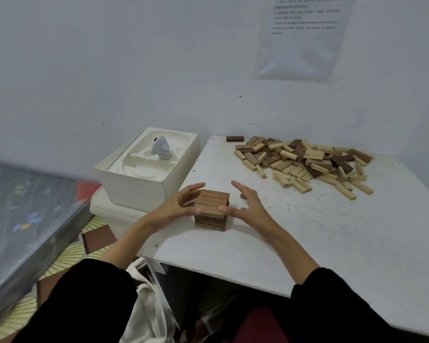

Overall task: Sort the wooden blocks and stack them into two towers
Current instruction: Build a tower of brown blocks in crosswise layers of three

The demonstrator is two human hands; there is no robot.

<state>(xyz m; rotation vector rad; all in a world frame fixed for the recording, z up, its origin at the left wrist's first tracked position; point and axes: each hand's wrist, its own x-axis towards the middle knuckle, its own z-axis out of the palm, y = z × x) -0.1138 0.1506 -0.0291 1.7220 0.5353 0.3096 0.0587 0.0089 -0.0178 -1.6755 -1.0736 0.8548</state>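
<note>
— Nearest the camera?
— Two black sleeves (89, 293) at the bottom edge, bare forearms reaching forward over the table (307, 243). White bag (146, 305) below the near left corner. Plastic-wrapped mattress (22, 206) off to the left, over a patterned floor (67, 256).

— And the hands?
— Left hand (183, 203) against the left side of a short tower (212, 209) of mid-brown blocks, fingers (196, 186) straight, thumb lying along the front top block. Right hand (248, 206) at the tower's right, fingers (238, 185) spread and lifted clear, touching with the thumb tip only. Gripping nothing, either one.

— Where on the table?
— Toward the left edge, in its near half. Three blocks side by side on top, crossed layers underneath.

— Beside it?
— White box (144, 179) just off the table's left edge, with a small white device (162, 151) upright in its moulded tray.

— Farther back?
— Loose pile (305, 162) of pale, mid-brown and dark blocks at the far right, well apart from the tower. One dark block (235, 138) alone at the far edge, just left of the pile.

— Beyond that?
— Printed sheet (300, 38) on the wall above the pile, too blurred to read.
</note>
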